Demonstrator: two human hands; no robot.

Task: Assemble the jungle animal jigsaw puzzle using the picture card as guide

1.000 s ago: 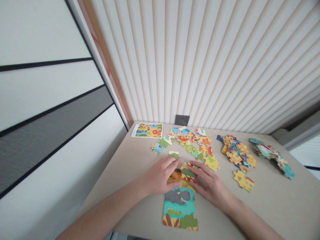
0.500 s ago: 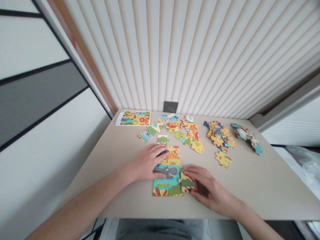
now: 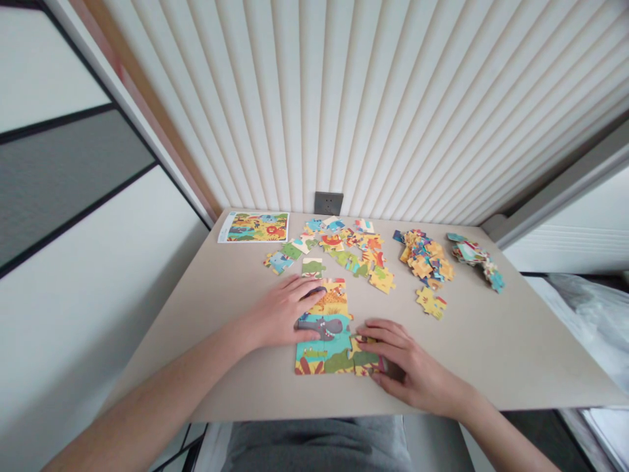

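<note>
A joined section of jigsaw puzzle (image 3: 319,344) lies flat near the table's front edge, showing a grey hippo, a green crocodile and a spotted cat. My left hand (image 3: 280,313) rests on its left side with fingers spread, covering part of the picture. At the lower right of the section, my right hand (image 3: 410,359) has thumb and fingers around a yellow and green puzzle piece (image 3: 364,359), which lies against the section's edge. Whether the two are fully locked I cannot tell. Just above the section is a loose puzzle piece with a green tree (image 3: 312,267).
Loose pieces (image 3: 351,262) are scattered behind the section. Farther right are a heaped pile of pieces (image 3: 425,259), a single yellow piece (image 3: 431,303) and another pile (image 3: 474,255). A reference picture card (image 3: 255,227) lies at the back left, near a wall socket (image 3: 329,202).
My right hand has brought the yellow and green piece down level, so its lower edge lines up with the section. My left hand stays on the section. The camera view has shifted slightly.
</note>
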